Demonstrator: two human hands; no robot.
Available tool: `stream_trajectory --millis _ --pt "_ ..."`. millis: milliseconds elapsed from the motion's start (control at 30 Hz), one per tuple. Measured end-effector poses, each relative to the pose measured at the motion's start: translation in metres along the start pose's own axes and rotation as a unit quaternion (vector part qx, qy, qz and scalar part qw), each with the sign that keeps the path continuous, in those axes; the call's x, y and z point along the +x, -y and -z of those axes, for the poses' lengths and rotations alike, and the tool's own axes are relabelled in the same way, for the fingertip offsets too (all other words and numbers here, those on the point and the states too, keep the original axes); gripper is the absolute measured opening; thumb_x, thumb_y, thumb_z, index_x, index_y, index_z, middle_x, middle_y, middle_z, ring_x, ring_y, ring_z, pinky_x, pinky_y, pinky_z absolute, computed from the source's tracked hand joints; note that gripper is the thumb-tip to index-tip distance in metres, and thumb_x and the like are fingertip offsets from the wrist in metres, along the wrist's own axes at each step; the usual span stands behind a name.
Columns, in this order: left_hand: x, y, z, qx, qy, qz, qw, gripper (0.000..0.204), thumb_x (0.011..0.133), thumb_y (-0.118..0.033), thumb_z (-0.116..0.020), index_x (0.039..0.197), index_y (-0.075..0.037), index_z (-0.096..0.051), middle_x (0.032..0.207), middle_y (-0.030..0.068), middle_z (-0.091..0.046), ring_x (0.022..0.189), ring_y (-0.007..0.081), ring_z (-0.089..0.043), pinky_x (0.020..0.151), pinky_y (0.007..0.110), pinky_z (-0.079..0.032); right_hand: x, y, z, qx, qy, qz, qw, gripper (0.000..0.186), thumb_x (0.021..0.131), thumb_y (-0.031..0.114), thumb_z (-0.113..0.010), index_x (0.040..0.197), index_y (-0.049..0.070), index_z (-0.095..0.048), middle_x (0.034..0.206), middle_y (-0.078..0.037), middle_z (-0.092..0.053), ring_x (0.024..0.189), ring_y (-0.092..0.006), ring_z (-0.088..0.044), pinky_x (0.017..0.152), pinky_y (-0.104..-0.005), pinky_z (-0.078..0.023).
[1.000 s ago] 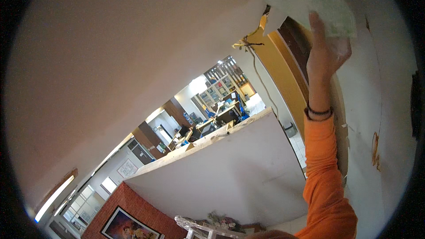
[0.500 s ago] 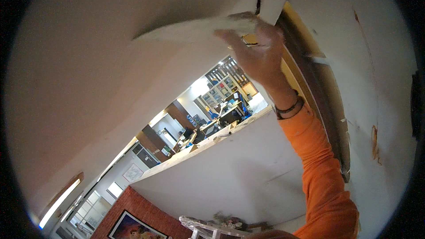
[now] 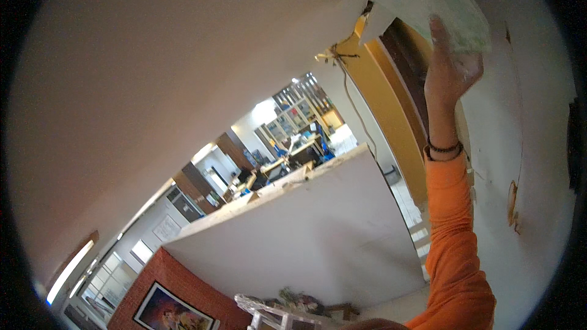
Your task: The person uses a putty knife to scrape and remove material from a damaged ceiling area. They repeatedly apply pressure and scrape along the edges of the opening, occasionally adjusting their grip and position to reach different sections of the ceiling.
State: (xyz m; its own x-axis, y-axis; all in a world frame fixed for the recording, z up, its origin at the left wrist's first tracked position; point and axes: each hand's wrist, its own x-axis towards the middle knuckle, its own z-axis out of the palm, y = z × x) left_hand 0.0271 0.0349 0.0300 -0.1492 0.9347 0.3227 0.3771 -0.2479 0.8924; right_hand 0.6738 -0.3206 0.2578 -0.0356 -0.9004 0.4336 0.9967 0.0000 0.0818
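Note:
My right hand (image 3: 454, 76), in an orange sleeve with a dark bracelet at the wrist, is raised to the upper right. It grips the lower edge of a pale grey-green flat sheet (image 3: 437, 9), thumb on the near face and fingers behind. What the sheet is made of I cannot tell. Its left part lies over the corner where the ceiling (image 3: 202, 55) meets the white wall (image 3: 498, 122); whether it touches them is unclear. Behind my forearm runs a yellow-and-brown board strip (image 3: 391, 110). My left hand is not in view.
Loose wires (image 3: 337, 55) stick out at the ceiling corner, a cable hanging below. A white partition (image 3: 306, 226) with a wooden top edge crosses the middle, an office behind it. Below are a ladder-like frame (image 3: 272, 315) and a framed picture (image 3: 174, 311) on red brick.
My right hand has moved right with the sheet, from below the ceiling to beside the wall. The sheet now shows its broad face, and the wires at the corner have come into sight.

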Motion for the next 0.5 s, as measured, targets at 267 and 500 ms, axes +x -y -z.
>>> stream_trajectory --millis 267,500 --pt "0.002 0.031 0.015 0.022 -0.026 0.059 0.998 0.055 0.100 -0.050 -0.052 0.099 0.000 -0.076 0.050 -0.0052 -0.034 0.041 0.0084 -0.033 0.041 0.026 -0.025 -0.130 0.055 0.049 -0.056 0.346 0.213 0.912 0.030 0.071 0.018 -0.086 0.098 0.023 -0.072 0.111 -0.004 -0.073 0.107 -0.0255 -0.061 0.103 -0.0521 -0.043" --pt "0.006 0.082 0.053 0.000 -0.040 0.099 0.994 0.061 0.101 -0.054 -0.048 0.105 0.000 -0.076 0.046 -0.0015 -0.036 0.031 0.0128 -0.032 0.033 0.030 -0.028 -0.204 0.084 0.054 -0.007 0.422 0.160 0.893 0.029 0.074 0.021 -0.083 0.097 0.028 -0.067 0.111 0.001 -0.073 0.114 -0.0223 -0.056 0.108 -0.0508 -0.039"
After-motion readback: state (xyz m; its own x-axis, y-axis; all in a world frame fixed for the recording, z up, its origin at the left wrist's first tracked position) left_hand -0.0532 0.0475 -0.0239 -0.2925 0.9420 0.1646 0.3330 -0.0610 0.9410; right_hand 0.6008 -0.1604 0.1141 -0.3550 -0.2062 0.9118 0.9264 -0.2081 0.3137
